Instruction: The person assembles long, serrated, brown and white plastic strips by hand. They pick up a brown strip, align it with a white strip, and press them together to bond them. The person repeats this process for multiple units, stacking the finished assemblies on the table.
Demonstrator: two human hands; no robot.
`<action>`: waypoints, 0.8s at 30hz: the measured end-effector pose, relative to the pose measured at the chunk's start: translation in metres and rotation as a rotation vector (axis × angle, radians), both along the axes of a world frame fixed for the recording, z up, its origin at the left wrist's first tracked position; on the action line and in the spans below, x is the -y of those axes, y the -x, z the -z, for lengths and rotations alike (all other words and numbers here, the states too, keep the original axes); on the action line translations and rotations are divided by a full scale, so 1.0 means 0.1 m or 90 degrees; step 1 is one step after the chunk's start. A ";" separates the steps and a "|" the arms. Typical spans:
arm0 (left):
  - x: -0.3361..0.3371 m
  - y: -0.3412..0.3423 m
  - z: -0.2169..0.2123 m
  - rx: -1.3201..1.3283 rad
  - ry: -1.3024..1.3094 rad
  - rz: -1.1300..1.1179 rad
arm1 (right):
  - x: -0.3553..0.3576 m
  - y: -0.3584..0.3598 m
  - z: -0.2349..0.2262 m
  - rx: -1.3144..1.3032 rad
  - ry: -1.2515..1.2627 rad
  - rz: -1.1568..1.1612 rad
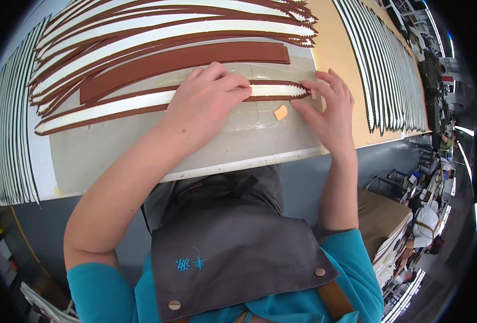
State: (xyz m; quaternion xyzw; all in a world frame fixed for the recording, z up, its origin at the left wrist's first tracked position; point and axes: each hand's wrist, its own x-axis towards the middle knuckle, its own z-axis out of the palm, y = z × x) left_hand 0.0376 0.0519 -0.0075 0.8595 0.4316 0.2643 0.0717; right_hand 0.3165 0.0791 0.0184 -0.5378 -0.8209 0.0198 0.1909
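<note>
A long brown leather strip (270, 90) with a white middle lies across the grey work mat (195, 156), its notched, tapered end at the right. Curled fingers of my left hand (206, 102) press on it, thumb and forefinger closed together over the white part. At the tapered tip, my right hand (332, 105) has its fingers spread, the forefinger at the tip and the thumb by the near edge. Just below that end rests a small orange-tan block (280, 112). Part of the strip is hidden under my left hand.
Plain brown strips (195, 63) lie just beyond. Behind them is a pile of similar white-centred strips (168, 33). Rows of dark-edged strips stand at the right (381, 70) and left (15, 118). The table's front edge (238, 164) runs before me; other people work far right.
</note>
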 end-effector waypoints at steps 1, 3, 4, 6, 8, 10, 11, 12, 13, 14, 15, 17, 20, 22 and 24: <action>-0.01 0.00 0.01 0.009 -0.003 0.004 | -0.10 0.01 -0.07 0.019 0.027 -0.014; -0.02 0.00 0.03 0.027 -0.010 0.013 | -0.21 0.02 -0.17 0.065 0.025 -0.042; -0.04 0.00 0.05 0.036 -0.015 0.019 | -0.24 0.03 -0.22 0.091 -0.002 -0.057; -0.05 0.00 0.07 0.051 -0.024 0.025 | -0.28 0.06 -0.34 0.018 0.091 -0.035; -0.05 0.02 0.06 0.026 -0.022 0.022 | -0.27 0.13 -0.49 -0.177 0.332 0.044; -0.05 0.03 0.05 0.012 -0.024 0.029 | -0.12 0.31 -0.43 -0.355 0.330 0.053; -0.06 0.05 0.05 0.009 -0.027 0.032 | -0.04 0.40 -0.32 -0.409 0.315 0.068; -0.07 0.04 0.05 0.011 -0.030 0.042 | 0.04 0.47 -0.23 -0.461 0.296 0.091; -0.09 0.03 0.05 0.013 -0.034 0.048 | 0.07 0.51 -0.10 -0.418 0.261 0.112; -0.10 0.03 0.06 0.015 -0.037 0.053 | 0.08 0.57 -0.03 -0.418 0.222 0.112; -0.11 0.03 0.08 0.016 -0.040 0.056 | 0.09 0.65 0.03 -0.417 0.185 0.109; -0.12 0.03 0.08 0.019 -0.029 0.059 | 0.11 0.73 0.08 -0.396 0.127 0.115; -0.12 0.04 0.08 0.022 -0.018 0.060 | 0.10 0.78 0.08 -0.297 0.094 0.106; -0.12 0.04 0.08 0.027 -0.010 0.059 | 0.10 0.83 0.02 -0.210 0.051 0.067; -0.13 0.05 0.10 0.032 0.000 0.060 | 0.11 0.88 -0.05 -0.153 0.036 0.047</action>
